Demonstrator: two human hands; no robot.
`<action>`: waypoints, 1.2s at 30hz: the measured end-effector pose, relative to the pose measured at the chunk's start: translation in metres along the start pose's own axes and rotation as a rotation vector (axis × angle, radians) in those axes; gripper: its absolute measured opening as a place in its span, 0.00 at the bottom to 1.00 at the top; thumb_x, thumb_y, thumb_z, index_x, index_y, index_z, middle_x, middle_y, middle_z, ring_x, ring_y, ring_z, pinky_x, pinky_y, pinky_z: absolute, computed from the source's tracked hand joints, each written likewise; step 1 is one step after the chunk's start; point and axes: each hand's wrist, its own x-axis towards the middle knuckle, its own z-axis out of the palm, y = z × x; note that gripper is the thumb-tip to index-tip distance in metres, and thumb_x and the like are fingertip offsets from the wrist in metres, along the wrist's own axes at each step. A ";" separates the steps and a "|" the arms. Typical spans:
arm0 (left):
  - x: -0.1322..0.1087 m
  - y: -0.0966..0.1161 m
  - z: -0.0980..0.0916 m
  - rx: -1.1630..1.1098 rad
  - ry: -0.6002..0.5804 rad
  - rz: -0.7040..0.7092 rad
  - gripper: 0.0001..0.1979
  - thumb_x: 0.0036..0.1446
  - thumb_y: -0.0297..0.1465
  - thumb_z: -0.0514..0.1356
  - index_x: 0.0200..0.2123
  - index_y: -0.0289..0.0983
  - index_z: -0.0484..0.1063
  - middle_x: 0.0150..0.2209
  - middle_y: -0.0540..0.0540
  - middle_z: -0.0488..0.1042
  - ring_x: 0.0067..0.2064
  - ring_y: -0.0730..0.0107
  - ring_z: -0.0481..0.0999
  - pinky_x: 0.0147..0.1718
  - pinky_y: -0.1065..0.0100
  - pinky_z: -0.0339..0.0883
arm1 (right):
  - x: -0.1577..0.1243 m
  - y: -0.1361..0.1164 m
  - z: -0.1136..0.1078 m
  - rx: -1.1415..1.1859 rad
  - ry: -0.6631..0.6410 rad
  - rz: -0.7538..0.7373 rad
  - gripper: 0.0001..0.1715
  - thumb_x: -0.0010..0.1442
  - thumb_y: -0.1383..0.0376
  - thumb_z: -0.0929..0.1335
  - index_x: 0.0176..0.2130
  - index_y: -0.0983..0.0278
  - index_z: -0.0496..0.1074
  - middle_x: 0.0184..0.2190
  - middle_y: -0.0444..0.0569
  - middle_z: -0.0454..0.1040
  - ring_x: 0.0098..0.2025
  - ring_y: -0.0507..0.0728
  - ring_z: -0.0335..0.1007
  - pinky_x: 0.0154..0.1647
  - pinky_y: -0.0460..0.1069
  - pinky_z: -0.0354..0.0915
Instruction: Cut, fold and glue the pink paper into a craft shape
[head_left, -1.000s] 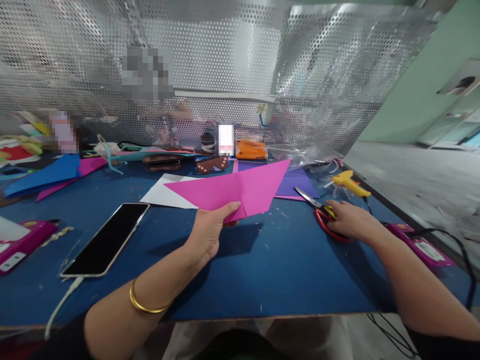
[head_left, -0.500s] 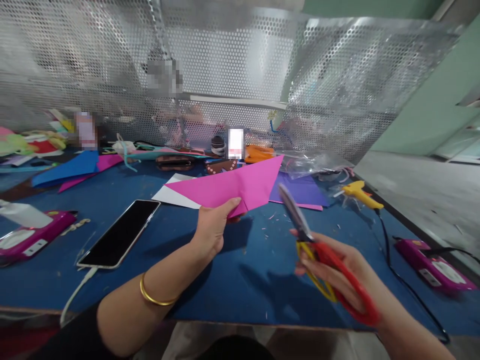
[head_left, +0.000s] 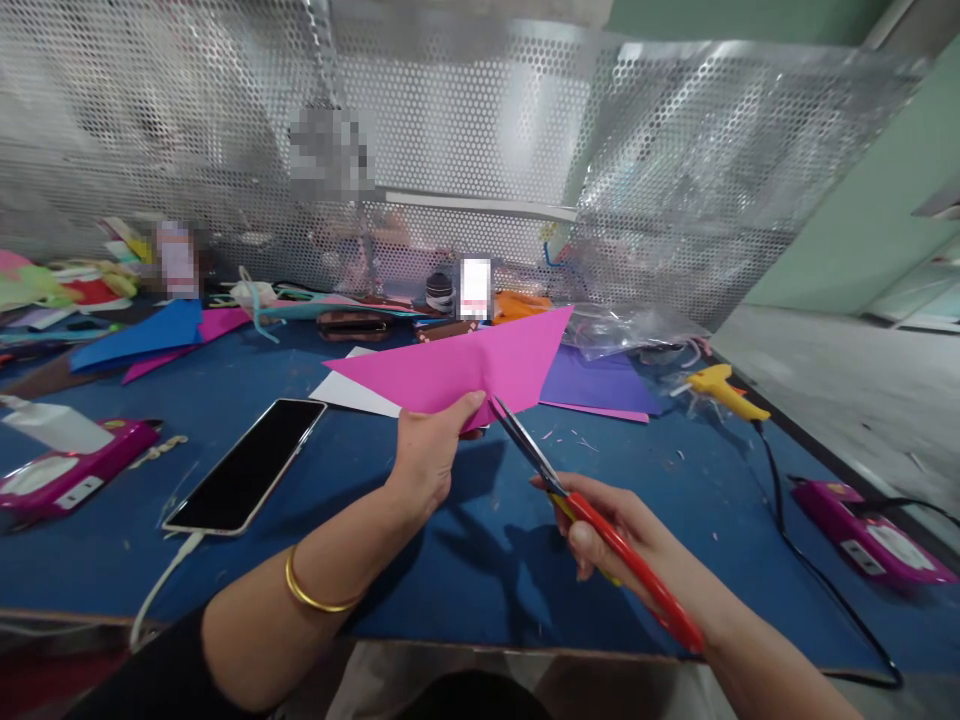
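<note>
A sheet of pink paper [head_left: 450, 370] is pinched by its lower edge in my left hand [head_left: 431, 450], thumb on the near face and fingers mostly hidden behind. It is held up above the table, its right corner pointing upward. My right hand [head_left: 622, 535] grips scissors [head_left: 626, 560] with red and yellow handles. Their blade tips meet the paper's lower edge just right of my left thumb, at a slit there. Whether the blades are closed on the paper is hard to tell. White paper [head_left: 356, 392] lies behind the pink sheet on the left.
A phone [head_left: 247, 465] on a white cable lies left, beside a magenta power strip [head_left: 67, 470] with a white plug. On the right are a yellow glue gun [head_left: 726, 390], its black cord and another magenta power strip [head_left: 874, 530]. Purple paper [head_left: 596, 380] lies behind. A perforated metal screen [head_left: 465, 120] stands at the back.
My right hand has brought the scissors left and turned them, so the tips now reach the pink paper's lower edge. The left hand with the paper has stayed nearly in place.
</note>
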 end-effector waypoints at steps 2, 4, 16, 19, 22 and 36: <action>0.000 0.000 0.000 -0.002 0.003 0.009 0.14 0.35 0.30 0.74 0.29 0.34 0.79 0.25 0.51 0.77 0.27 0.72 0.75 0.21 0.73 0.70 | 0.001 0.001 0.001 0.004 0.019 0.007 0.38 0.58 0.42 0.69 0.57 0.63 0.69 0.29 0.42 0.62 0.26 0.50 0.61 0.26 0.47 0.69; 0.001 0.000 0.000 -0.004 -0.001 0.008 0.13 0.35 0.30 0.74 0.28 0.34 0.79 0.24 0.51 0.77 0.26 0.73 0.75 0.21 0.73 0.69 | 0.002 0.002 0.001 0.006 0.040 0.012 0.39 0.57 0.41 0.70 0.57 0.64 0.69 0.26 0.40 0.61 0.24 0.49 0.61 0.24 0.46 0.68; -0.002 0.004 0.000 -0.009 -0.069 -0.179 0.14 0.34 0.31 0.73 0.29 0.34 0.79 0.24 0.47 0.79 0.24 0.69 0.77 0.22 0.71 0.68 | 0.000 0.000 0.001 0.009 0.039 0.074 0.41 0.56 0.40 0.70 0.56 0.65 0.69 0.28 0.42 0.64 0.23 0.48 0.63 0.24 0.47 0.69; -0.004 0.003 0.001 -0.012 -0.087 -0.189 0.14 0.35 0.33 0.73 0.28 0.33 0.79 0.24 0.47 0.79 0.25 0.68 0.77 0.23 0.71 0.68 | 0.002 -0.002 0.006 -0.013 0.061 0.083 0.41 0.55 0.39 0.70 0.55 0.66 0.71 0.25 0.40 0.64 0.22 0.49 0.62 0.23 0.46 0.67; -0.007 0.001 0.001 -0.027 -0.074 -0.189 0.14 0.35 0.32 0.73 0.29 0.34 0.79 0.24 0.48 0.78 0.26 0.68 0.77 0.23 0.71 0.68 | 0.005 -0.003 0.013 -0.039 0.100 0.084 0.40 0.55 0.39 0.70 0.54 0.66 0.72 0.20 0.37 0.61 0.20 0.48 0.60 0.21 0.45 0.64; -0.021 -0.006 0.003 -0.117 -0.062 -0.241 0.15 0.34 0.30 0.73 0.30 0.35 0.78 0.27 0.50 0.78 0.29 0.70 0.76 0.23 0.72 0.69 | 0.009 -0.009 0.033 -0.037 0.179 0.019 0.34 0.60 0.41 0.67 0.51 0.65 0.71 0.23 0.38 0.60 0.20 0.47 0.56 0.18 0.44 0.60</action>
